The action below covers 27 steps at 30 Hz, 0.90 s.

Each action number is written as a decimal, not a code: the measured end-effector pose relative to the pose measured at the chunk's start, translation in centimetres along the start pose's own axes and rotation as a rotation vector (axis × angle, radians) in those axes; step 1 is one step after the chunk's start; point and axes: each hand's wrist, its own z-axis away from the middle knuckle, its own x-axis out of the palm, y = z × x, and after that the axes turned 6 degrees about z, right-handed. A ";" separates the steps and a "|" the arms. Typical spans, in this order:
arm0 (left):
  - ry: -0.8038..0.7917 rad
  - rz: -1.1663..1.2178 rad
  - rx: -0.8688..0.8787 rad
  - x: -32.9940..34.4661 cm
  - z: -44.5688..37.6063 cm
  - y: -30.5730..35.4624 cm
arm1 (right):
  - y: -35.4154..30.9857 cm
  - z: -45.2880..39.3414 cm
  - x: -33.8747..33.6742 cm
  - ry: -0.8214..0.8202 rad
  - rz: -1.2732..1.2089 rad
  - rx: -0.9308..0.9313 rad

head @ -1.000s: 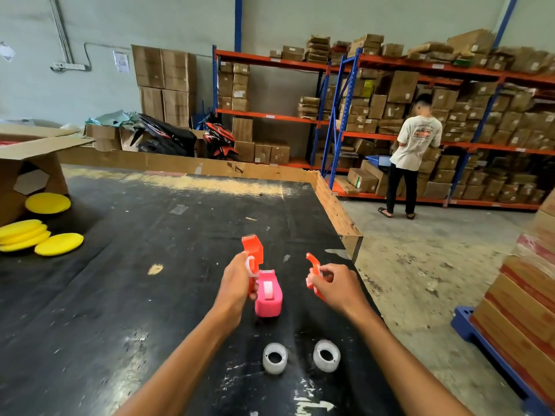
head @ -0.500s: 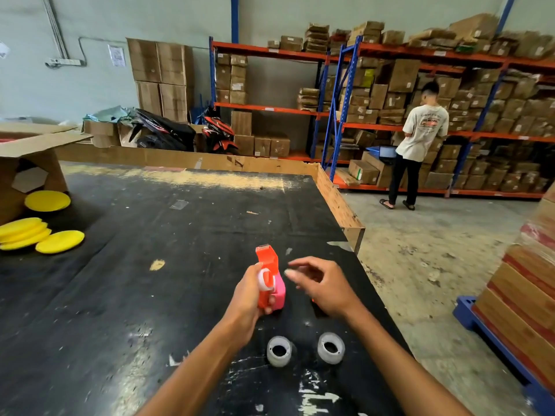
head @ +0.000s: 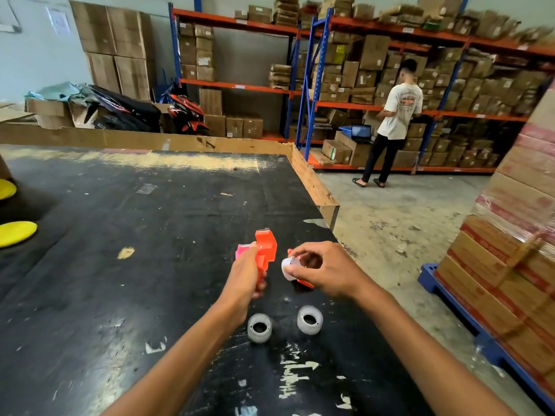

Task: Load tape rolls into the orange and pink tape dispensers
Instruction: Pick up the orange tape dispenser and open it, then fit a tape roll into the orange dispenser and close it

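My left hand (head: 244,273) grips the orange tape dispenser (head: 265,246) upright above the black table (head: 120,295). The pink tape dispenser (head: 241,250) shows just behind that hand, mostly hidden. My right hand (head: 327,271) pinches a small white spool (head: 289,268) beside the dispenser; an orange dispenser piece (head: 303,283) lies on the table under this hand. Two clear tape rolls stand on the table nearer to me, the left roll (head: 259,328) and the right roll (head: 310,319).
Yellow discs (head: 16,232) lie at the table's left edge. The table's right edge (head: 330,211) drops to a concrete floor. Stacked cartons on a blue pallet (head: 444,292) stand at right. A person (head: 393,121) stands at the far shelves, back turned.
My right hand set the orange piece down on the table and now holds a white spool taken from the orange dispenser. My left hand stays on the dispenser. My view shifted right.
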 end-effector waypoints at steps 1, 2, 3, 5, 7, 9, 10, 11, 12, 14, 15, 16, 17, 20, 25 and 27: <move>-0.003 0.003 -0.008 -0.1 -0.2 -0.2 | 0.9 0.3 -0.7 -0.092 0.101 0.090; -0.003 0.011 -0.014 -0.2 -0.3 -0.2 | 1.7 0.5 -1.3 -0.212 0.229 0.177; -0.008 0.022 -0.020 -0.2 -0.4 -0.3 | 2.7 0.9 -1.7 -0.336 0.361 0.263; -0.015 0.031 -0.029 -0.2 -0.5 -0.6 | 4.3 1.6 -1.7 -0.487 0.544 0.384; -0.009 0.029 -0.042 0.0 -0.5 -0.9 | 5.1 2.1 -1.2 -0.480 0.604 0.424; -0.002 0.037 -0.058 0.3 -0.3 -1.1 | 5.5 2.4 -0.7 -0.458 0.612 0.427; 0.001 0.047 -0.062 0.3 -0.2 -1.2 | 5.5 2.4 -0.5 -0.455 0.605 0.424; -0.001 0.060 -0.065 0.4 -0.2 -1.2 | 5.5 2.4 -0.3 -0.450 0.597 0.422; -0.002 0.076 -0.070 0.4 -0.1 -1.2 | 5.6 2.3 -0.2 -0.439 0.596 0.412; -0.008 0.123 -0.089 0.4 -0.2 -1.3 | 5.3 2.0 -0.2 -0.411 0.600 0.374; -0.012 0.151 -0.101 0.3 -0.2 -1.3 | 5.0 1.8 -0.3 -0.411 0.577 0.346; -0.017 0.178 -0.112 0.3 -0.2 -1.2 | 4.6 1.6 -0.2 -0.429 0.532 0.317; -0.026 0.201 -0.120 0.2 -0.2 -1.2 | 4.2 1.4 0.0 -0.456 0.487 0.292; -0.057 0.224 -0.103 0.0 -0.1 -1.1 | 3.5 1.3 1.2 -0.492 0.505 0.238; -0.075 0.178 -0.076 -0.9 0.4 -0.8 | 3.6 1.2 1.8 -0.406 0.486 0.142; -0.071 0.184 -0.061 -1.2 0.6 -0.4 | 3.4 0.8 1.5 -0.298 0.256 0.059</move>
